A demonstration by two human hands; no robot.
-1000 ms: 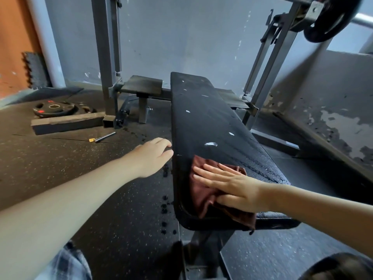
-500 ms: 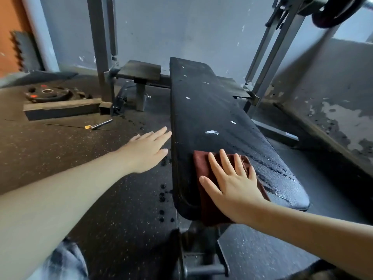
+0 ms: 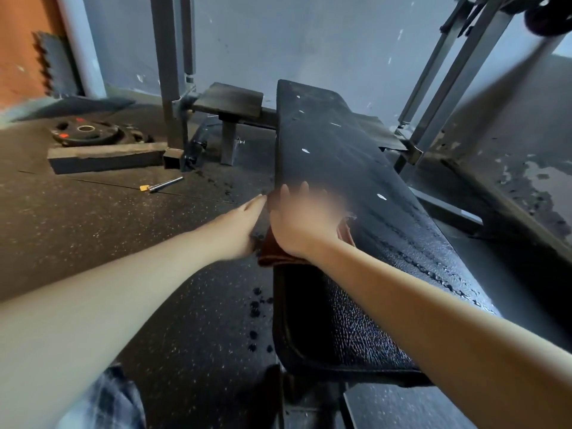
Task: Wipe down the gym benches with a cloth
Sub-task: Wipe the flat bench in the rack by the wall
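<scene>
A long black padded bench (image 3: 346, 168) runs away from me, its surface wet with droplets and flecked with white spots. My right hand (image 3: 301, 222) lies flat with straight fingers, blurred by motion, pressing a dark red cloth (image 3: 272, 257) onto the bench's left side; most of the cloth is hidden under the hand. My left hand (image 3: 238, 229) is open just left of the bench, its fingertips near the pad's left edge.
Grey rack uprights (image 3: 168, 72) stand left and right of the bench's far end. A weight plate (image 3: 83, 133) lies on the rubber floor beside a dark block (image 3: 105, 156). A small metal pin (image 3: 162, 184) lies on the floor. Wet drips dot the floor under the bench's left edge.
My right hand has slid the cloth forward along the bench, away from the near end. My left hand opened and moved in closer to the bench's left edge.
</scene>
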